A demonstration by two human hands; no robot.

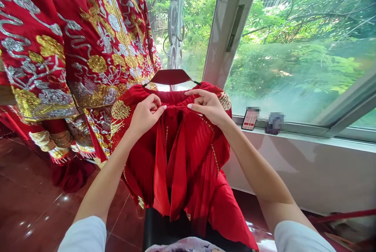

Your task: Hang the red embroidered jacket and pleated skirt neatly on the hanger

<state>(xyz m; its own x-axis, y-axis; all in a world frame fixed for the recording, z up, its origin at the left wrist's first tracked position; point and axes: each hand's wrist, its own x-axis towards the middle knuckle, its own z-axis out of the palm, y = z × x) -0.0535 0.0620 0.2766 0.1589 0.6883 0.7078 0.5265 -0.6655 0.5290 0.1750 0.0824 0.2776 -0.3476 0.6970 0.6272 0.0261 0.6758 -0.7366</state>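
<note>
A red garment with gold beading and sequined patches (194, 146) hangs in front of me from a dark red hanger (171, 76). My left hand (147, 113) pinches its gathered upper edge left of the middle, thumb and fingers closed on the cloth. On the other side, my right hand (210, 105) grips the same edge, its thumb pressed near the front opening. Between the two hands the opening falls into loose folds. Long red panels of the cloth drape down over a black surface (155, 224).
Heavily embroidered red jackets (108, 29) in gold and silver hang at the left. Behind the garment stands a window with a metal frame (232, 29). A phone (249, 119) and a blurred object (274, 123) rest on the sill. Dark red tiles (38, 205) cover the floor.
</note>
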